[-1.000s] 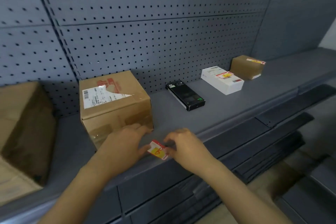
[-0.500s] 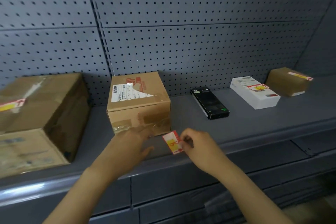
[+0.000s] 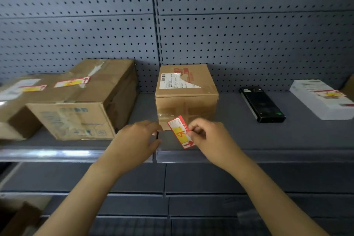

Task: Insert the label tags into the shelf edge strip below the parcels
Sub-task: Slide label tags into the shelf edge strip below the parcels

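Label tag (image 3: pixel 181 132), red and yellow, now stands nearly upright between the hands, where a second ago it lay flatter and lower. Right hand (image 3: pixel 207 140) pinches its right edge between fingertips; left hand (image 3: pixel 137 140) is just beside it, fingers loosely curved and holding nothing, seemingly released. Directly below both hands runs the shelf edge strip (image 3: pixel 268 156), bare here, so insertion looks not yet begun. Just beyond the hands sits the small parcel (image 3: pixel 186 94); to their left, the larger parcel (image 3: pixel 82 105) carries more tags.

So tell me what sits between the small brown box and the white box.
In the head view, a black box lies flat between the small brown box and the white box.
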### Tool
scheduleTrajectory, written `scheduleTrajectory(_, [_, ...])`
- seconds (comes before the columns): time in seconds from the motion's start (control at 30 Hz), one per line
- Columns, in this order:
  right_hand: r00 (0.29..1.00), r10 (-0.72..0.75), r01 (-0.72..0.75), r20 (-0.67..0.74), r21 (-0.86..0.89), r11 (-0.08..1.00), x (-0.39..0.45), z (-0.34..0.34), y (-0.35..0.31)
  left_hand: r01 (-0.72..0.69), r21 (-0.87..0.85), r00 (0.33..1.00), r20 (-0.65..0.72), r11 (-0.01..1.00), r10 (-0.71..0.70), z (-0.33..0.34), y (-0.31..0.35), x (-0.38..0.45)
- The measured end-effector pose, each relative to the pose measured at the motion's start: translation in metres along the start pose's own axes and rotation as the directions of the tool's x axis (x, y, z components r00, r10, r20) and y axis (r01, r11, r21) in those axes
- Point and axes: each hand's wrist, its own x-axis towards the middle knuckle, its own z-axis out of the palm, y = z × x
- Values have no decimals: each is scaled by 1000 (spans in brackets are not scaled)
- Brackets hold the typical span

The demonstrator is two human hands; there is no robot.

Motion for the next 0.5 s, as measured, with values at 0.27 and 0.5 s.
scheduleTrajectory(0.27, [993, -71, 69, 94, 26, 997, 5, 34, -33, 138, -28, 988, -72, 990, -140, -17, -35, -35])
scheduleTrajectory(0.5, [989, -106, 109, 102, -19, 994, 15, 83, -71, 184, -3, 977, -106, 983, -184, -30, -91, -65])
